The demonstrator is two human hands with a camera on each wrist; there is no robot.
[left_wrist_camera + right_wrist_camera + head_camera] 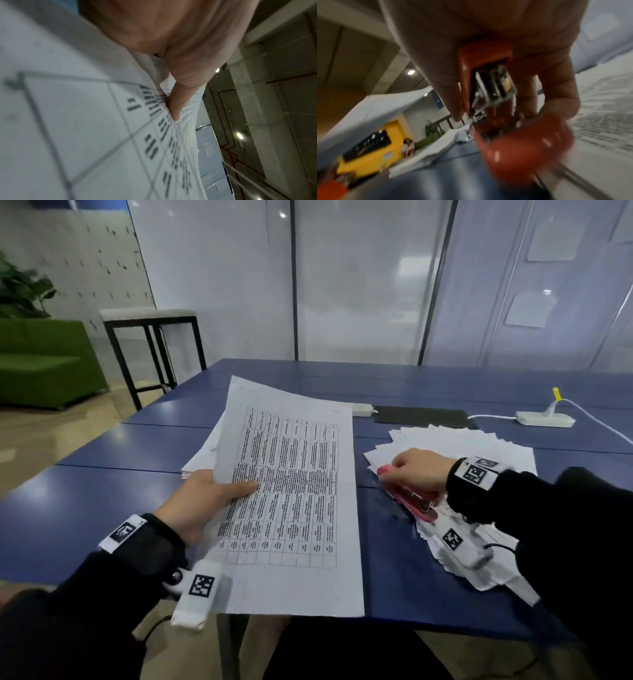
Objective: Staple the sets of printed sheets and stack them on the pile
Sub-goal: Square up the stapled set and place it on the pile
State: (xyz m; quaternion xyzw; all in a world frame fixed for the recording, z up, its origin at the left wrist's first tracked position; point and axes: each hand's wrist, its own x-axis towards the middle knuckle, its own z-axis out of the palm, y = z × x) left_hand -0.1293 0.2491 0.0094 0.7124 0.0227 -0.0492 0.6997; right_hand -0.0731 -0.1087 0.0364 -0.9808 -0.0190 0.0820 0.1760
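My left hand (209, 501) pinches a set of printed sheets (294, 498) with a table grid by its left edge, thumb on top, and lifts it above the blue table (102, 508). The left wrist view shows the thumb (180, 97) pressing on the printed sheets (85, 135). My right hand (418, 474) grips a red stapler (407, 498) low over the table's right part; in the right wrist view the stapler (489, 83) is blurred with its metal inside showing. A fanned spread of sheets (472, 446) lies under and behind that hand. Another pile of sheets (202, 457) lies behind the lifted set.
A white power strip (544, 419) with a cable and a dark flat pad (424, 416) lie at the back of the table. Another small white box (361, 409) sits beside the pad. A black-framed stool (150, 337) and a green sofa (44, 361) stand off to the left.
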